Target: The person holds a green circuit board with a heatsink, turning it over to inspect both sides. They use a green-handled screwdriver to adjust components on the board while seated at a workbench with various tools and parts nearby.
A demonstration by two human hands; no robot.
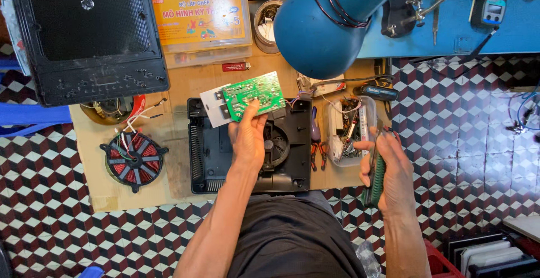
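Well into a teardown, to judge by the layout: top cover (90,33) already off and lying upside down at the upper left of the cardboard-covered counter (180,89), red-and-black coil disc (134,158) out and resting to the left with its wires trailing, black base housing (250,146) open with the fan showing. Green circuit board (253,95) lifted clear of the housing, held above its upper edge, with a grey metal plate fixed at its left end; thin wires at its right end appear to run toward the housing, so probably not fully freed yet. Left hand (247,134) pinching the board at its lower edge, thumb on the face. Right hand (388,171) closed around a green-handled tool (375,179), likely a screwdriver, off to the right above the tiled floor (467,143). Board's long axis running left to right, tilted so the right end sits higher; component face turned up toward the camera. Reassembly entirely ahead, as far as visible.
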